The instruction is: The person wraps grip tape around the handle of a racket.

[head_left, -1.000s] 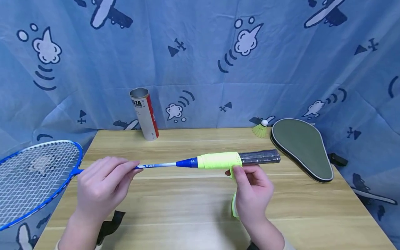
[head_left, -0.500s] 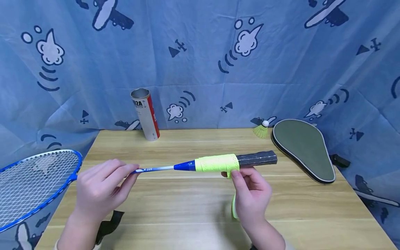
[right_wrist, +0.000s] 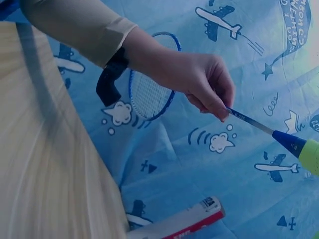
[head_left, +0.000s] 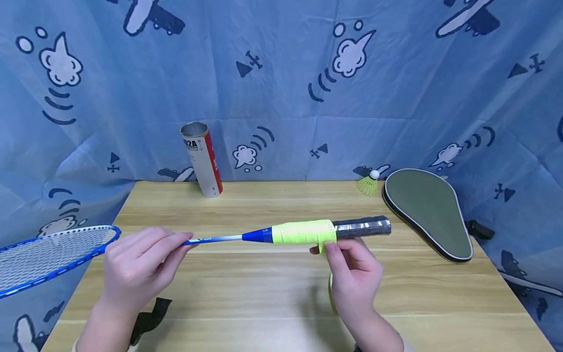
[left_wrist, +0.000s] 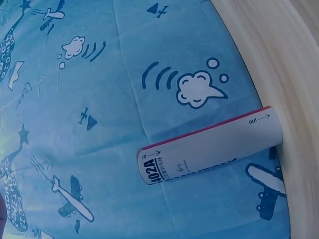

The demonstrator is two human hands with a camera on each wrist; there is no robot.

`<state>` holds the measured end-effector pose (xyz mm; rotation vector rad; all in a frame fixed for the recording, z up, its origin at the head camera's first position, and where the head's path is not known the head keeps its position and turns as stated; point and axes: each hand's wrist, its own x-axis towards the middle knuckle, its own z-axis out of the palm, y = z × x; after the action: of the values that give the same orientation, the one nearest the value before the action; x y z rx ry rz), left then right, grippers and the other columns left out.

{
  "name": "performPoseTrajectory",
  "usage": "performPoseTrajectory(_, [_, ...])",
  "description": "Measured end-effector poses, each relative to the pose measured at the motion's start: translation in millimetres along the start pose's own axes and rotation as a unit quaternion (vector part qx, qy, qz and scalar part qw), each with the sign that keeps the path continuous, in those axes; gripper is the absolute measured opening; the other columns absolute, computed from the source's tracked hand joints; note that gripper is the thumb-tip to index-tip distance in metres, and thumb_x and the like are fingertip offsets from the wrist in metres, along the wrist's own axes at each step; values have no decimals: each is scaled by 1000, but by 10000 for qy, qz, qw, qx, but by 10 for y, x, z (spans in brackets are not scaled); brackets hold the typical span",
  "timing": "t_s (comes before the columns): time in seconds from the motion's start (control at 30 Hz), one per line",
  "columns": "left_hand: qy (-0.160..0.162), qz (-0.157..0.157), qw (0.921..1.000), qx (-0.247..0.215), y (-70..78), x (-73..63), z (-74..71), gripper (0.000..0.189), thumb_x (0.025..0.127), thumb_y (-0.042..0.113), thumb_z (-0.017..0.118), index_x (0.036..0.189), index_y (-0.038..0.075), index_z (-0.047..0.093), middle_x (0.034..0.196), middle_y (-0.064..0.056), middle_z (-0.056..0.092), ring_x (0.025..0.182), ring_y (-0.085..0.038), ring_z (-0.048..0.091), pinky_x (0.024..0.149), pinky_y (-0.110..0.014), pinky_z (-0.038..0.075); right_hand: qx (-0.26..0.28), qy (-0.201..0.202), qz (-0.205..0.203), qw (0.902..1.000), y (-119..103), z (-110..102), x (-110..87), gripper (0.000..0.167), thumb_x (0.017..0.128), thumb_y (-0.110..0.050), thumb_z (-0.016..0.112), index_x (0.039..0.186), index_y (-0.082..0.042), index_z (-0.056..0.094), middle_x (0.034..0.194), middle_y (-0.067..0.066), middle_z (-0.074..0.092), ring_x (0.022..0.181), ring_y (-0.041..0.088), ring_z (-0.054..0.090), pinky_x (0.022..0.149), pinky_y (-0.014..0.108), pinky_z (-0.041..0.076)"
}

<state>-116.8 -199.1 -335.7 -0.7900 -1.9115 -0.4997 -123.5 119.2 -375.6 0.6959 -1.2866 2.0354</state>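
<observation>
Badminton racket (head_left: 257, 235) held across the middle of the frame, its yellow-green wrap (head_left: 303, 232) covering part of the handle and leaving the black end (head_left: 362, 226) bare at centre right. Right of centre, the right hand (head_left: 356, 269) pinches the wrap's loose strip (head_left: 323, 247) between thumb and fingers. At centre left, the left hand (head_left: 138, 264) has its fingers closed narrowly on the slim shaft (head_left: 226, 239). Over the last second, the strung head (head_left: 48, 261) at the left edge has rolled nearly edge-on, while the wrapped length looks about the same; the racket seems to be turning to draw the wrap round, with nearly half the handle uncovered. Farther back on the wooden tabletop (head_left: 246, 293), a tube (head_left: 203, 164) stands upper left of centre; a yellow shuttlecock (head_left: 368, 184) and green case (head_left: 428, 210) rest at right, before a blue patterned curtain (head_left: 281, 73).
</observation>
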Motion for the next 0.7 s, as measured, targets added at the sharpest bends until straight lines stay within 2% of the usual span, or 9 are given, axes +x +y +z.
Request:
performPoseTrajectory(0.07, [75,3,10000,-62,-13,22,-1,43,103,37,64,82,3,80,70,-4,71,53,-19,62,50,-27,53,112,-135,-48,9998,-1,3,27,13,87,28,54,87,18,63,100,16,74,89,25,76,75,33,64])
performPoseTrajectory(0.17, [150,12,9998,-121,-27,44,2,43,103,36,65,81,2,79,68,-4,70,52,-18,60,49,-26,51,177,-225,-66,9996,0,11,63,11,86,29,54,87,21,61,102,17,76,89,24,77,77,32,64])
performPoseTrajectory(0.3, [38,-47,10000,-32,-38,44,-8,44,104,38,64,81,3,79,69,-3,70,52,-17,60,49,-26,51,42,-140,51,9999,11,30,89,14,85,29,55,88,19,64,94,9,77,78,17,76,76,29,64])
performPoseTrajectory(0.5, [-89,-142,9999,34,-74,36,-21,42,103,38,64,83,5,80,69,-2,70,51,-15,58,48,-23,48,-73,-156,193,9997,37,41,122,17,84,31,55,89,18,65,94,8,76,78,17,76,75,28,63])
performPoseTrajectory(0.7, [-224,-178,9996,39,-111,56,-48,42,104,39,62,84,6,79,70,-1,70,52,-13,57,48,-21,47,-51,-229,169,9996,48,50,146,17,85,31,53,90,19,63,96,9,75,79,17,76,76,28,63])
